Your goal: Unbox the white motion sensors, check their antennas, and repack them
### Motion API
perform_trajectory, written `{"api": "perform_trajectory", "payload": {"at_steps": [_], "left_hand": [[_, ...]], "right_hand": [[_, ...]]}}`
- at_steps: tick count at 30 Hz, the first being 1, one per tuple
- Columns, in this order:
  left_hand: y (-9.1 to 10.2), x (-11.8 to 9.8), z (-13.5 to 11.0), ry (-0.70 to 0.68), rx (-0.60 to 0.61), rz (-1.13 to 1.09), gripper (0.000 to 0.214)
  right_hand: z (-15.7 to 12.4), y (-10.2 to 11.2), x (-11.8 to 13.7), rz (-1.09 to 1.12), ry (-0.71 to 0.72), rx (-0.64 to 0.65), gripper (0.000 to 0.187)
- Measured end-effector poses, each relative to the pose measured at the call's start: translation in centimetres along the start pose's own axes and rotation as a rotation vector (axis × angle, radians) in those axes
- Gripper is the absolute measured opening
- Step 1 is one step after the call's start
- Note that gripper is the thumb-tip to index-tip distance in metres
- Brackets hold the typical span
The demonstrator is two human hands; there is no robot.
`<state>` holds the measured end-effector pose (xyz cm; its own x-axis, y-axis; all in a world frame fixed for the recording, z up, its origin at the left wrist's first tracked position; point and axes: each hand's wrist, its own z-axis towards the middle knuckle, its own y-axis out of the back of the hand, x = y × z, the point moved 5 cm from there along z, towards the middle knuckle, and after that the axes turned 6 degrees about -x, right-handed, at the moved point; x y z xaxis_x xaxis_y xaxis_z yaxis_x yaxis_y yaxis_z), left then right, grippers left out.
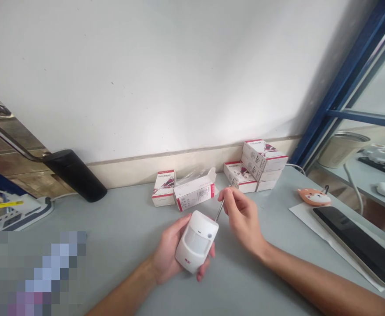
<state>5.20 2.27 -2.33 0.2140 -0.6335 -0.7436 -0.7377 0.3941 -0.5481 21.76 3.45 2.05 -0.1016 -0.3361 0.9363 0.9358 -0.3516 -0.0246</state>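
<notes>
A white motion sensor [197, 243] with a curved lens window faces up, tilted, above the grey table. My left hand [169, 250] is closed around its sides, some fingertips showing at its right edge. A thin metal telescopic antenna [219, 210] sticks up from the sensor's top right corner. My right hand [241, 215] pinches the antenna's upper end between thumb and forefinger. Just behind the sensor, an opened white and red box [195, 195] lies on its side with clear plastic wrap by it.
A closed box [163, 188] stands left of the opened one, and several stacked boxes [264, 158] are near the wall. A black cylinder [77, 175] leans at left by a power strip [24, 213]. On the right lie a phone [360, 245], white paper [297, 215] and an orange animal-faced case [314, 196].
</notes>
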Motion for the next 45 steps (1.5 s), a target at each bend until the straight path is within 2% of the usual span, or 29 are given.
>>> {"api": "perform_trajectory", "payload": {"at_steps": [4,8,10,14,20,31,39,45], "left_hand": [[-0.3,-0.3,-0.2,-0.042,-0.015,0.007,0.063],[-0.4,-0.8,-0.3,-0.117,-0.052,0.012,0.061],[-0.3,-0.8,-0.3,-0.126,-0.078,0.014,0.061],[-0.1,-0.6,-0.3,-0.113,-0.122,0.008,0.060],[-0.1,-0.5,-0.3,-0.122,-0.157,-0.015,0.059],[0.2,-0.4,-0.3,-0.141,-0.143,-0.008,0.057],[-0.1,-1.2,-0.6,-0.167,-0.211,-0.070,0.057],[0.0,-1.3,-0.7,-0.188,-0.211,-0.056,0.058]], "right_hand": [[0.5,-0.1,0.1,0.006,0.022,0.046,0.043],[1.8,-0.1,0.0,0.008,0.014,0.151,0.038],[2.6,0.2,-0.2,0.053,-0.011,0.153,0.031],[3.5,0.5,-0.9,0.087,-0.033,0.117,0.032],[2.9,0.0,-1.8,0.135,-0.043,0.131,0.029],[2.5,0.4,-1.2,0.121,0.014,0.137,0.016],[0.5,-1.2,-1.9,-0.029,0.041,0.321,0.018],[1.0,-1.1,-1.5,-0.109,0.029,0.387,0.020]]}}
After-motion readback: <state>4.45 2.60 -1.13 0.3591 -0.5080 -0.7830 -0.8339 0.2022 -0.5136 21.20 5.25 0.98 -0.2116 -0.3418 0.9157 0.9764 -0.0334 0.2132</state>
